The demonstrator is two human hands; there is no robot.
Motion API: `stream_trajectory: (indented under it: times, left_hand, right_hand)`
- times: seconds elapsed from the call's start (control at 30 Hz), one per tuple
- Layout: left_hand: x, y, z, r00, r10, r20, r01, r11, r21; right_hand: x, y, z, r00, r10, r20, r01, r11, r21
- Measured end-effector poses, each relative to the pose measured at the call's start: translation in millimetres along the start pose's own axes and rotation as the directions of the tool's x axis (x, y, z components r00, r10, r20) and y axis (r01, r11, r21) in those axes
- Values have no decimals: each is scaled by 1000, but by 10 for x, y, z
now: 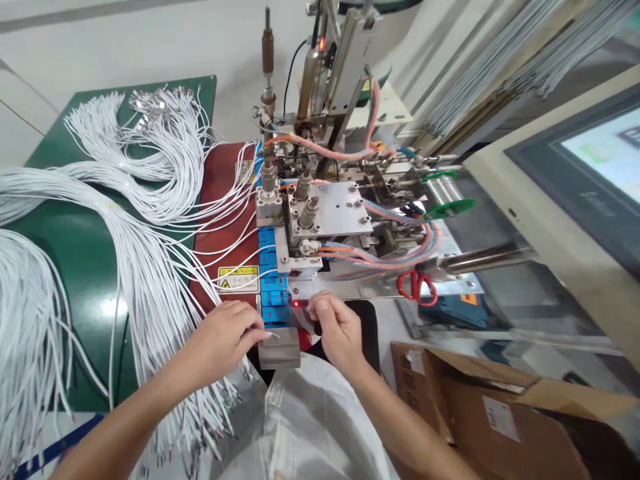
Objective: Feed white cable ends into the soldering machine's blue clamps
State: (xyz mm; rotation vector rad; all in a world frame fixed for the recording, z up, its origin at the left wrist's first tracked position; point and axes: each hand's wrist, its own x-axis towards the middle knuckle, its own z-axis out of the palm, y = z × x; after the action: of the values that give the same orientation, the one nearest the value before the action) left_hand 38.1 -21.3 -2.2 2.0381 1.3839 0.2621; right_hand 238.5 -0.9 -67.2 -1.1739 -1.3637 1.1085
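Observation:
My left hand (223, 340) pinches a white cable (271, 335) between thumb and fingertips, just over the grey metal end (280, 357) of the conveyor. Only a short tip of that cable shows past the fingers. My right hand (336, 327) is closed, its fingers curled, beside a small red light (297, 304); whatever it may grip is hidden. Between and behind the hands runs a row of blue clamps (269, 257), several with white cables laid in them. The metal soldering-type machine (330, 207) stands over the row's right side.
Bundles of white cables (145, 280) cover the green table (95, 267) at left. Red-handled scissors (417, 288) lie on the machine's base, near a green-rimmed wire spool (447, 195). A screen (590, 153) juts in at right above a cardboard box (505, 413).

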Motion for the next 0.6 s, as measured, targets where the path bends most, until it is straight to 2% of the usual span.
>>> stream_trajectory:
  times: [0.13,0.3,0.37,0.43,0.5,0.6]
  left_hand:
    - [96,81,68,985,-77,-155,62,993,-100]
    - [138,94,177,959,-56,-277,16,990,-143]
    - [151,95,186,959,-16,-282,-31,986,-162]
    - [167,103,172,970,17,-241,-65,979,-196]
    - [186,117,150,974,2,-227,-58,969,-240]
    - [215,137,140,945,-101,-310,6,956,-294]
  right_hand:
    - [-66,-144,49,980,-133,148,143,988,-57]
    - [-12,-271,115,964,-229,137,246,962,-117]
    - [37,-304,131,957,-251,146,271,954,-132]
    - [72,-321,147,948,-274,162,296,947,-128]
    - [77,-317,170,959,-256,123,270,956,-115]
    - [28,-280,224,989,-148,-27,145,985,-94]
